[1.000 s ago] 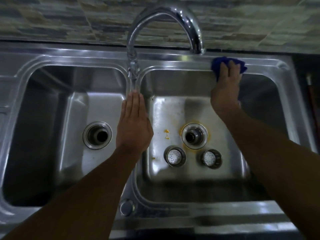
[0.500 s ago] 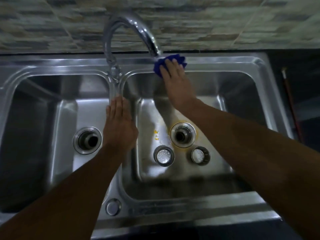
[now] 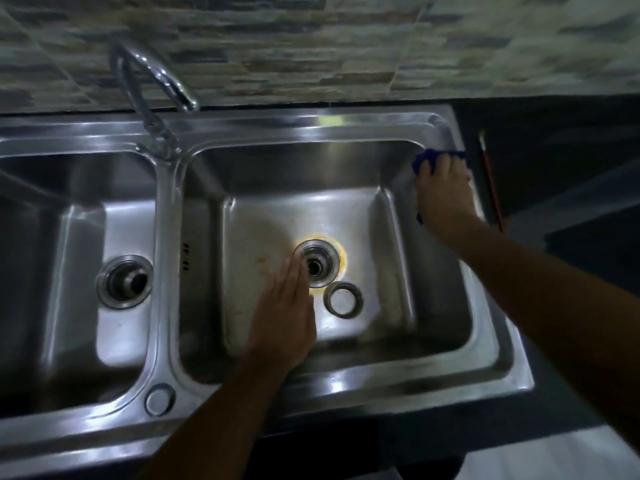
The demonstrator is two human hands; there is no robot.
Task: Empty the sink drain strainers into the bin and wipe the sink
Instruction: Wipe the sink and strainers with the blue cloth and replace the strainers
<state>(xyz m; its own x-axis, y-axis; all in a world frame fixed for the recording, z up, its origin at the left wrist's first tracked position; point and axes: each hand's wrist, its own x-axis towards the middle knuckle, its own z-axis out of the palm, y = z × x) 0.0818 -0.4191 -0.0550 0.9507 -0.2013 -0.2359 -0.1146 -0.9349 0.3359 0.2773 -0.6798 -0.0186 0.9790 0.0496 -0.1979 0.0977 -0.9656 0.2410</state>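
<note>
A double steel sink (image 3: 311,124) fills the view. My right hand (image 3: 445,194) presses a blue cloth (image 3: 427,161) on the right rim of the right basin, near its far corner. My left hand (image 3: 285,313) hovers flat and empty over the right basin floor, fingers together, just left of the open drain (image 3: 317,263), which has a yellow stain around it. One loose strainer (image 3: 343,299) lies on the basin floor right of my left hand. A second strainer is hidden behind that hand. The left basin drain (image 3: 124,280) is open.
The curved tap (image 3: 152,95) stands at the back over the divider. A round plug (image 3: 159,399) sits in the front rim. A thin red-handled stick (image 3: 490,181) lies on the dark counter right of the sink. A stone-tile wall runs behind.
My right hand slid the blue cloth along the back rim from beside the tap to the far right corner. My left hand left the divider and moved over the right basin, covering one strainer.
</note>
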